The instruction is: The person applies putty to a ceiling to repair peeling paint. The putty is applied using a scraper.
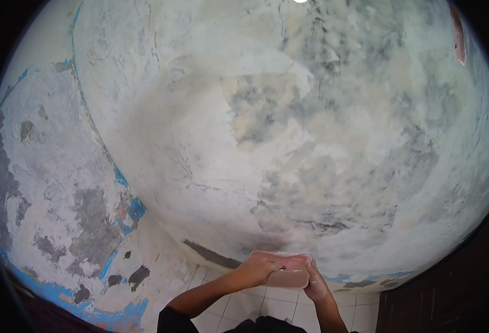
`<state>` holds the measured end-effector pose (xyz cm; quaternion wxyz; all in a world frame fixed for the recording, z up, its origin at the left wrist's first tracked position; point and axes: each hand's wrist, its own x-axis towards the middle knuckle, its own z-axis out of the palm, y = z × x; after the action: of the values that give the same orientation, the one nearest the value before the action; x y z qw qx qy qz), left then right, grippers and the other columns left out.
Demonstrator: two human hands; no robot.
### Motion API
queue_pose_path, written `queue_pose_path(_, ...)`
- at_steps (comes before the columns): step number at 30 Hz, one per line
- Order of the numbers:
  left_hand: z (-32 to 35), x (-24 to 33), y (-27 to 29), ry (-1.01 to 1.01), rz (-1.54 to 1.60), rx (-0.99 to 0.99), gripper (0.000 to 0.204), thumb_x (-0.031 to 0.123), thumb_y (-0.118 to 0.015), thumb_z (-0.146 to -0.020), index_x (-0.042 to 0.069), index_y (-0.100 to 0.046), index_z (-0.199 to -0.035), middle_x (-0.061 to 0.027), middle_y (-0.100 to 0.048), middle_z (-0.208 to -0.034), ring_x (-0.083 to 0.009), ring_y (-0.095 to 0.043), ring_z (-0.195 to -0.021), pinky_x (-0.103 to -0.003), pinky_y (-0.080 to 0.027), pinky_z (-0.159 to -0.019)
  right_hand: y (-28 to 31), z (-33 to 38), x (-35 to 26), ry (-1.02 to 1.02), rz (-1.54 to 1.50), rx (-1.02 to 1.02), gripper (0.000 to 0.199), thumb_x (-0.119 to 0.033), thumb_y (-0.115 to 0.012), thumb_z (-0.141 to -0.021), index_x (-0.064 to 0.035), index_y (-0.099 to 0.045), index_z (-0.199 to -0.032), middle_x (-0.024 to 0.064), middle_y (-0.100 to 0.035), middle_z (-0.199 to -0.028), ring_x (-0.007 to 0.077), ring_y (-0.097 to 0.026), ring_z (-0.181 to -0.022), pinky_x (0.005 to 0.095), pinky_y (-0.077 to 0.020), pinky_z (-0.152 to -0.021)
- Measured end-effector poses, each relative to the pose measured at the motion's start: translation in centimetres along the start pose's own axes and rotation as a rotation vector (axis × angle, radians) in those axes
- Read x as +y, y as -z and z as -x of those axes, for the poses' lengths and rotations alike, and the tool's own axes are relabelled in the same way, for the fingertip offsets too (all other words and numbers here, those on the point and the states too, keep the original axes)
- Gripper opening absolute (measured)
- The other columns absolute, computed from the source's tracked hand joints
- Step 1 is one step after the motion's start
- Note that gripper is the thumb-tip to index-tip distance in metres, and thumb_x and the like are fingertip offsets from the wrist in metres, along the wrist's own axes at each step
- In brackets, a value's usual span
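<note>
Both my hands hold a pinkish-tan flat rectangular piece [290, 279] low in front of me, close to the foot of the wall. It has rounded corners and a pinker upper part, with a pale line or slit across it; its exact kind is not clear. My left hand [257, 270] is closed on its left side, fingers partly hidden behind it. Gripping the right edge is my right hand [317, 282], thumb up along the side and whitish dust on the skin. Just beyond the piece rises a patchy white and grey plastered wall [211, 127].
An adjoining wall [56, 183] on the left has grey patches and blue paint remnants. White floor tiles [244, 308] lie below my hands. A dark brown panelled surface [422, 299] stands at the lower right. A pinkish strip [457, 36] shows high on the right.
</note>
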<state>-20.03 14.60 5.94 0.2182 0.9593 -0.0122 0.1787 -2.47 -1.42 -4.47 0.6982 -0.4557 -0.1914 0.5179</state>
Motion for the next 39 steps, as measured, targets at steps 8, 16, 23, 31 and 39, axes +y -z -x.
queue_pose_path(8, 1.4, 0.1, 5.3, 0.253, 0.074, 0.096, 0.028, 0.009, -0.063, -0.092, 0.008, -0.071, -0.119, -0.0171, -0.073, -0.097, -0.0355, -0.069, -0.087, -0.039, -0.056, -0.076, -3.2, 0.4, -3.4, -0.189, -0.121, -0.056, 0.062, -0.057, -0.046, -0.104, -0.0150, -0.043, -0.150, 0.0069, -0.054, -0.144, 0.0272, -0.050, -0.135, 0.0509, -0.0413, -0.110)
queue_pose_path(16, 0.3, -2.5, 8.9, 0.492, 0.635, 0.272, 0.019, 0.009, -0.066, -0.100, -0.003, -0.069, -0.114, 0.0007, -0.070, -0.093, -0.0038, -0.058, -0.084, -0.023, -0.049, -0.075, -6.1, -1.1, -6.5, -0.093, -0.110, -0.107, 0.057, -0.046, -0.052, -0.106, -0.0157, -0.038, -0.151, 0.0044, -0.049, -0.148, 0.0205, -0.047, -0.137, 0.0412, -0.0403, -0.113)
queue_pose_path(23, 0.8, -2.5, 10.1, 0.496, 0.873, 0.335, 0.020, 0.008, -0.066, -0.100, -0.004, -0.069, -0.115, 0.0003, -0.070, -0.095, -0.0035, -0.058, -0.087, -0.023, -0.050, -0.078, -8.2, -1.1, -7.2, -0.096, -0.143, -0.078, 0.057, -0.045, -0.051, -0.106, -0.0127, -0.036, -0.151, 0.0057, -0.048, -0.147, 0.0209, -0.046, -0.138, 0.0427, -0.0399, -0.114)
queue_pose_path(31, 3.2, -3.6, 10.0, 0.554, 1.216, 0.473, 0.025, 0.008, -0.066, -0.100, -0.005, -0.067, -0.121, -0.0055, -0.071, -0.110, -0.0093, -0.066, -0.096, -0.026, -0.053, -0.083, -9.3, -1.2, -5.3, -0.042, -0.159, -0.072, 0.059, -0.049, -0.052, -0.105, -0.0141, -0.038, -0.150, 0.0068, -0.051, -0.144, 0.0243, -0.051, -0.133, 0.0470, -0.0448, -0.108)
queue_pose_path(39, 0.5, -1.4, 18.1, 0.406, 1.163, 0.435, 0.028, 0.006, -0.064, -0.100, -0.005, -0.064, -0.126, -0.0084, -0.071, -0.115, -0.0134, -0.068, -0.102, -0.030, -0.056, -0.090, -10.8, -1.1, -3.7, -0.050, -0.204, -0.051, 0.057, -0.050, -0.049, -0.105, -0.0162, -0.039, -0.150, 0.0077, -0.052, -0.146, 0.0284, -0.053, -0.132, 0.0533, -0.0475, -0.103)
